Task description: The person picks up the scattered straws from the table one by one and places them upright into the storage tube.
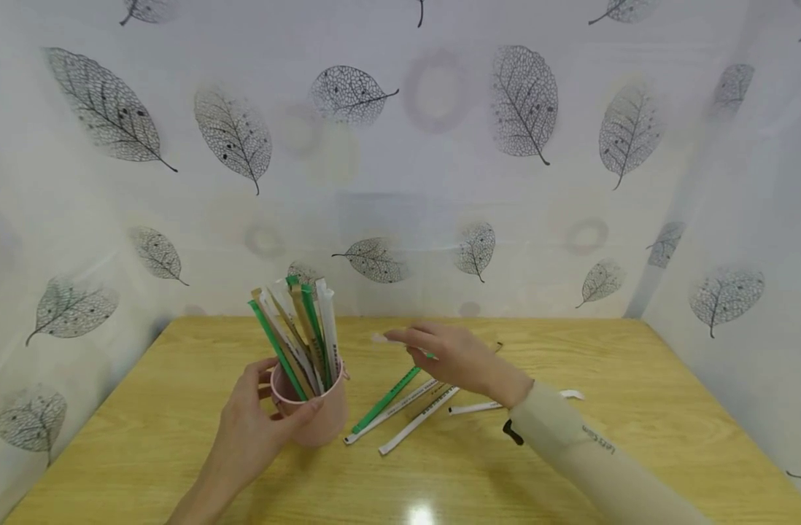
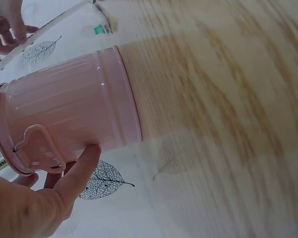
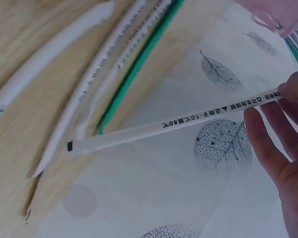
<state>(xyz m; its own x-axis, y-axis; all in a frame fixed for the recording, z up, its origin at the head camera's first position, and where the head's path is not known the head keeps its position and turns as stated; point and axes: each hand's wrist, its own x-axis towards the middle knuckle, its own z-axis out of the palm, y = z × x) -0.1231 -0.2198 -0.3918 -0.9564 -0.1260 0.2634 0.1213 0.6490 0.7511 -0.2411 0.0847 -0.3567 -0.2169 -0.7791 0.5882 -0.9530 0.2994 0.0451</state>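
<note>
My left hand (image 1: 251, 419) grips a small pink metal bucket (image 1: 324, 417) by its side, thumb near the front of the rim. A little wire handle (image 2: 39, 144) shows on the bucket in the left wrist view. Out of the bucket stand several paper-wrapped straws (image 1: 311, 328) in green, white and brown. Above the table to the right of the bucket, my right hand (image 1: 456, 357) pinches one end of a white wrapped straw (image 3: 198, 119) with printed black lettering. That straw points away from the fingers, with a dark mark at its far end.
Under and beside my right hand, more wrapped straws lie loose on the wooden table (image 1: 144, 452): a green straw (image 1: 390, 397) and several white ones, one a white straw (image 1: 419, 421) toward the front. A leaf-patterned sheet (image 1: 413, 168) hangs behind the table and along both sides.
</note>
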